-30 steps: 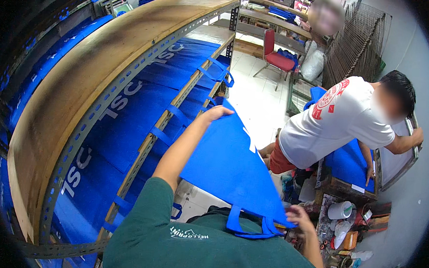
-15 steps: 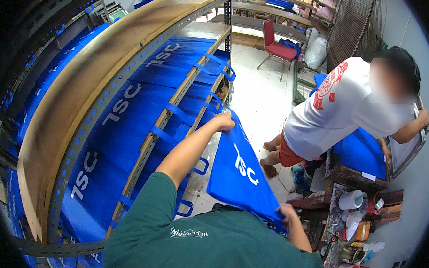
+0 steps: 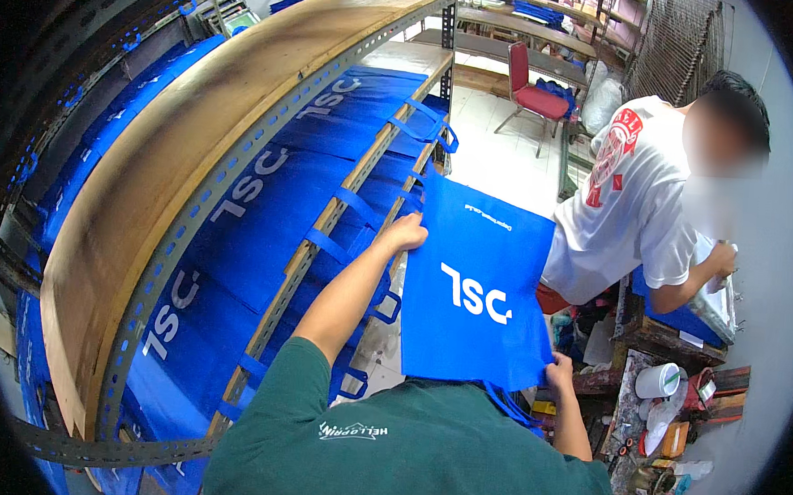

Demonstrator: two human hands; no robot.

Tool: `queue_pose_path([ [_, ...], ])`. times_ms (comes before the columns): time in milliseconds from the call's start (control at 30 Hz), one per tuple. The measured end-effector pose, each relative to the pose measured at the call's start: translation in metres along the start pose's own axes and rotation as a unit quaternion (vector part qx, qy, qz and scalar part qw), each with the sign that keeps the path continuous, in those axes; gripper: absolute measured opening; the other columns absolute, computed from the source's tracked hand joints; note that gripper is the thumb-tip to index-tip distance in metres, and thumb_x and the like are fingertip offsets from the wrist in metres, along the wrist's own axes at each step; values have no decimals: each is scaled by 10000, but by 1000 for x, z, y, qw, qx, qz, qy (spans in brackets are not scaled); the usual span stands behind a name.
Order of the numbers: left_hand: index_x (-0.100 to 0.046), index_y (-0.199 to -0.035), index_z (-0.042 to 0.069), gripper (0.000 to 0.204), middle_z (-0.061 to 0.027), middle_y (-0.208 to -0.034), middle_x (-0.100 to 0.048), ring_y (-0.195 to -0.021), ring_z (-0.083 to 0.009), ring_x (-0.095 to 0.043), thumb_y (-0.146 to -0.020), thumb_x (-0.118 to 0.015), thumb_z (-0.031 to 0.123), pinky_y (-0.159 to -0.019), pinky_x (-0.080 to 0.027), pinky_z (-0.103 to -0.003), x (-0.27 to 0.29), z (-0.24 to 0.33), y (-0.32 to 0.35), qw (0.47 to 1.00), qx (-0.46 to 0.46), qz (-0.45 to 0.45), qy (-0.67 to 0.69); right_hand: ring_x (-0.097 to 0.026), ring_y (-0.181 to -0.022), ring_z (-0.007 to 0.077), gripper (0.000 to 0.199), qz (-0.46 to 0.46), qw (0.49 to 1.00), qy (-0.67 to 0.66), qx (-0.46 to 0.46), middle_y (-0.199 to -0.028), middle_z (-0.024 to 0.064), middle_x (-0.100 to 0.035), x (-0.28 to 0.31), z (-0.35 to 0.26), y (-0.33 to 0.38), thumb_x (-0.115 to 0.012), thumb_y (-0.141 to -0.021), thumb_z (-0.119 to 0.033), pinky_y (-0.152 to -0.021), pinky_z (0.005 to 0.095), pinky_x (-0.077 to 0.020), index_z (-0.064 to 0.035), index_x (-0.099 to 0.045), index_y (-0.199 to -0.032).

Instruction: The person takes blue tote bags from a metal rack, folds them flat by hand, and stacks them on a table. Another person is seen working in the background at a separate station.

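A flat blue tote bag (image 3: 468, 242) with white printing hangs spread between my two hands, in front of my green shirt. My left hand (image 3: 403, 233) is closed on the bag's left edge, close to the shelf rack. Down at the near right corner, my right hand (image 3: 559, 373) pinches the other edge. The bag's handles (image 3: 509, 404) dangle below it, by my shirt. More blue printed bags (image 3: 237, 212) lie in rows on the rack's shelves, some with handles looped over the front edge.
A wooden-topped metal rack (image 3: 242, 105) fills the left. At right, a co-worker (image 3: 632, 197) in a white shirt holds a framed screen (image 3: 713, 286) over a blue bag on a bench. Pots and tools crowd a stained table (image 3: 625, 416). A red chair (image 3: 535, 92) stands behind.
The bag has swung from a slanted, narrow fold to a wide, flat face between my hands. The co-worker has leaned over the bench and lowered the framed screen.
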State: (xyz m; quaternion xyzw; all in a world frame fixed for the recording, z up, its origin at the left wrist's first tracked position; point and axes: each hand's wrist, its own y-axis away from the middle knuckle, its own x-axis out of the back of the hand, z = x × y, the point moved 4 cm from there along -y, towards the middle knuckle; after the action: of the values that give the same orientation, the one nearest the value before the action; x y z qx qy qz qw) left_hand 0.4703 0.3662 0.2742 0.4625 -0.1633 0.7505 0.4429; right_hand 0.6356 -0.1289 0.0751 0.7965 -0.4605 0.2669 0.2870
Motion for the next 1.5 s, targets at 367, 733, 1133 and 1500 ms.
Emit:
queue_pose_path([
  [367,-341,-1347,20,635,-300,-1175,-507,-1098,-416,-494,-733,-426,157,-960,-380,-437,85,75,53,965,-164,175,107,-574,-869,328,336,195,936,-15,294,-902,185,-584,91,-216,55,-500,-714,66,-808,371,-439,19,-604,-1031],
  [733,-540,-1038,-48,366,-122,-914,-607,-775,-181,-560,-699,-479,76,-672,-449,-321,151,51,-20,888,-65,281,357,-614,-921,237,266,317,855,-64,405,-942,137,-633,190,-413,-44,-486,-801,-7,-841,302,-437,-20,-637,-1019],
  [1133,-478,-1045,102,344,-43,-852,-526,-703,-157,-542,-706,-525,73,-562,-460,-305,226,-9,-183,832,31,299,465,-638,-913,280,382,226,854,-114,455,-953,150,-664,147,-620,-390,-473,-695,-142,-830,346,-477,-100,-662,-1024],
  [1500,-516,-1100,115,364,-59,-926,-539,-651,-153,-526,-765,-644,177,-499,-417,-256,291,-183,-277,804,106,410,418,-648,-724,173,240,77,866,-336,361,-824,102,-689,-26,-738,-578,-596,-773,-124,-678,289,-495,-58,-683,-986],
])
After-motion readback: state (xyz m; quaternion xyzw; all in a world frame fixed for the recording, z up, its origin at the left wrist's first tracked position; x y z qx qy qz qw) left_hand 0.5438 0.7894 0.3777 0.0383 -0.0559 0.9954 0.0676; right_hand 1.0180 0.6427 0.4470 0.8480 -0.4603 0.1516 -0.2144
